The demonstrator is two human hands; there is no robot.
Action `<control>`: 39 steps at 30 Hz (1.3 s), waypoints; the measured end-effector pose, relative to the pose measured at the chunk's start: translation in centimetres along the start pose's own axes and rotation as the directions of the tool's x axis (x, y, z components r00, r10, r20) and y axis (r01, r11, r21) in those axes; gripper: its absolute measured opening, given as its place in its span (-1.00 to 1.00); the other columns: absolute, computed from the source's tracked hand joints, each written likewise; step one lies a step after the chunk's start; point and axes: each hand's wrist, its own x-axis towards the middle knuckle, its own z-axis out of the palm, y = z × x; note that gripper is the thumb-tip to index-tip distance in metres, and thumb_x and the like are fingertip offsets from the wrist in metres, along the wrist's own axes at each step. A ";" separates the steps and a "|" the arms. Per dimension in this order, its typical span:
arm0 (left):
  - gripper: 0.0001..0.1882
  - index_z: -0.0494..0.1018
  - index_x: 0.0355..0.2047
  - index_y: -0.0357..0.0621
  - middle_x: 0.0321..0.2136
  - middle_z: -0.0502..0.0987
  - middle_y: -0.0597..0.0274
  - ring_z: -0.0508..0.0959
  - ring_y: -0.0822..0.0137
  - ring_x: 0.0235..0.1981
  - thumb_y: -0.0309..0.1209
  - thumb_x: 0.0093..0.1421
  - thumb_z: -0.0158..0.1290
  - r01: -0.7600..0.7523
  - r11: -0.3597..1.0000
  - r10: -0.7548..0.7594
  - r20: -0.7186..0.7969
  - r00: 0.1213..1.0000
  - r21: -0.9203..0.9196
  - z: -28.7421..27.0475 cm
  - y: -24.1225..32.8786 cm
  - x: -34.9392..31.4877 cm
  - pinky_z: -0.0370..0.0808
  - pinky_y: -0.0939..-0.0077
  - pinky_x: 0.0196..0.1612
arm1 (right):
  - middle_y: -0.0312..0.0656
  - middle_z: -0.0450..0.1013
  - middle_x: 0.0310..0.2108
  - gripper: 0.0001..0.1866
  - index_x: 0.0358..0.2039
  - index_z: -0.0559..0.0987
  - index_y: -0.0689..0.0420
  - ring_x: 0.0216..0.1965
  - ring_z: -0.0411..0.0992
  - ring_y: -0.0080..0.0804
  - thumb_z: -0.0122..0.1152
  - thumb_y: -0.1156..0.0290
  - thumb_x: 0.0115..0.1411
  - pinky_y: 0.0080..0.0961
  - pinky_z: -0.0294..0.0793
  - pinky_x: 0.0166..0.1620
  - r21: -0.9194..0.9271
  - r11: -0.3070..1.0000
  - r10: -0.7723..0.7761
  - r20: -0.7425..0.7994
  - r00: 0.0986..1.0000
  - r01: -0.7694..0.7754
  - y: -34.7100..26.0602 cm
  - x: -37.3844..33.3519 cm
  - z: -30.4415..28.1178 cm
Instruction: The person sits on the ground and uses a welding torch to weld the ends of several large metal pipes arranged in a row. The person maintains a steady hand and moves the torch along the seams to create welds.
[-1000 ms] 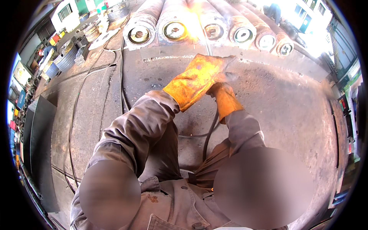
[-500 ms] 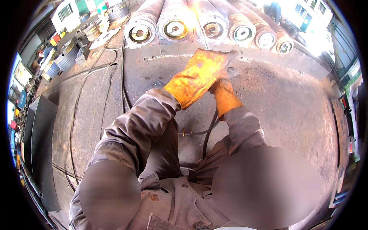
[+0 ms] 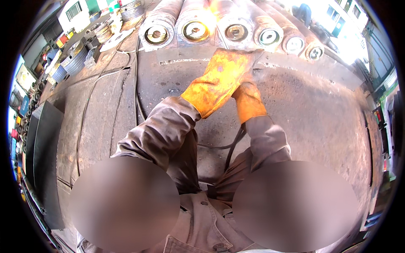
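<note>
Left hand: in a long orange-yellow leather glove (image 3: 219, 80), the hand (image 3: 236, 63) reaching far at the centre; fingers hidden by the glove's back, so cannot tell how tight or wide the grip is.
Right hand: also gloved (image 3: 248, 99), just right of the left glove and slightly nearer; fingers out of sight, grip cannot be told.
Rod: thin and pale (image 3: 223, 39), visible just beyond the left glove, slanting far toward the tubes; which hand bears it, not readable.
Glow: intense yellow-white flare (image 3: 213, 13) between the second and third tubes from the left.
Tubes: six, side by side at the far edge, round ends (image 3: 236, 32) facing near.
Inside tube ends: ring-shaped pieces with a smaller round centre; the left two gleam yellowish, the fourth pale green.
Cable: dark (image 3: 233, 146), running nearer from below the right glove.
Ribbed container: grey, round (image 3: 72, 63), far left; contents not legible at this size.
Second ribbed container: grey (image 3: 131, 12), farther, left of the tubes; contents likewise unclear.
Work surface: brown, worn, scuffed (image 3: 312, 114), beneath the hands.
</note>
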 end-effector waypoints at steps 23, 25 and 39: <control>-0.34 0.64 0.47 0.12 0.20 0.80 -0.08 0.83 -0.13 0.17 0.05 0.45 0.32 0.170 0.968 -0.175 -0.013 0.984 -0.186 -2.5 -1.5 -0.3 0.76 -0.03 0.26 | 0.22 0.71 0.28 -0.39 0.45 0.64 0.17 0.32 0.68 0.25 0.19 -0.04 0.66 0.02 0.65 0.31 0.212 0.904 -0.251 -0.441 0.862 0.372 1.8 -11.0 -3.6; -0.34 0.64 0.47 0.13 0.20 0.80 -0.08 0.83 -0.13 0.17 0.05 0.45 0.32 0.171 0.965 -0.177 -0.012 0.984 -0.197 -2.7 -1.4 -0.4 0.76 -0.03 0.26 | 0.20 0.69 0.32 -0.37 0.48 0.61 0.17 0.36 0.66 0.20 0.18 -0.04 0.67 -0.02 0.63 0.34 0.172 0.907 -0.278 -0.441 0.853 0.385 1.5 -11.1 -3.7; -0.36 0.65 0.46 0.13 0.20 0.80 -0.07 0.83 -0.12 0.18 0.07 0.47 0.29 0.154 0.959 -0.163 -0.018 0.987 -0.240 -3.6 -1.4 -0.3 0.75 -0.03 0.26 | 0.19 0.68 0.36 -0.35 0.47 0.64 0.15 0.37 0.66 0.21 0.34 -0.03 0.57 -0.02 0.66 0.35 0.051 0.915 -0.338 -0.448 0.828 0.401 0.6 -9.6 -4.3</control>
